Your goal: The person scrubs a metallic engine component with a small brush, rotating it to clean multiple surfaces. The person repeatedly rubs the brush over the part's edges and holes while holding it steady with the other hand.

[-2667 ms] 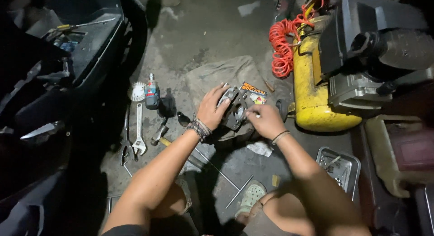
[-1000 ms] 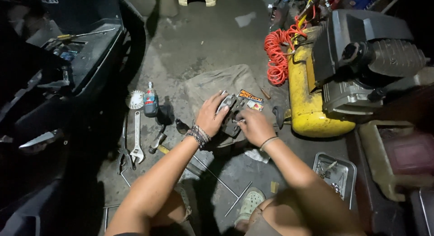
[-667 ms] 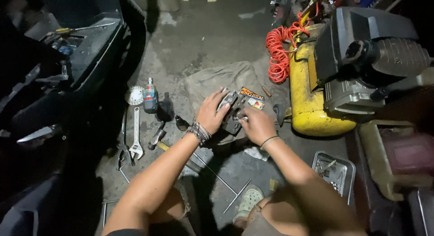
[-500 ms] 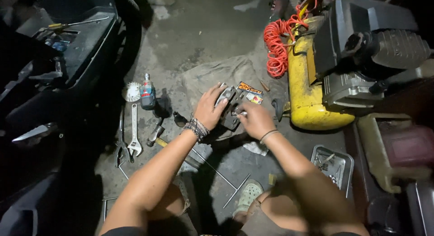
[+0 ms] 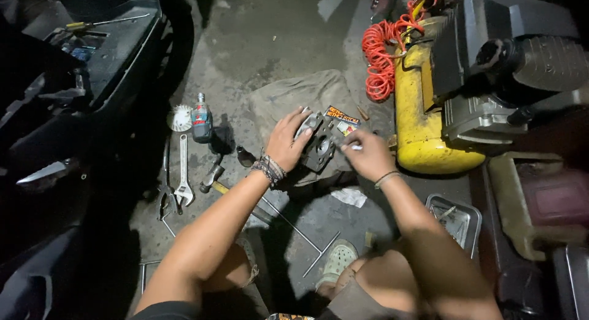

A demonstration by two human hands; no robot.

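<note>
L hand (image 5: 287, 141) grips grey metal part (image 5: 318, 142); R hand (image 5: 368, 153) pinches small white piece (unclear). Risk: part slips onto concrete floor (image 5: 270, 44).

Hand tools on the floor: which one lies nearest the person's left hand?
The hammer, just below-left of the left hand. The adjustable wrench and pliers lie farther left.

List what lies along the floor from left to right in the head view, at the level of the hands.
Wrench → small bottle → hammer → left hand → grey metal engine part → right hand → yellow compressor tank.
</note>
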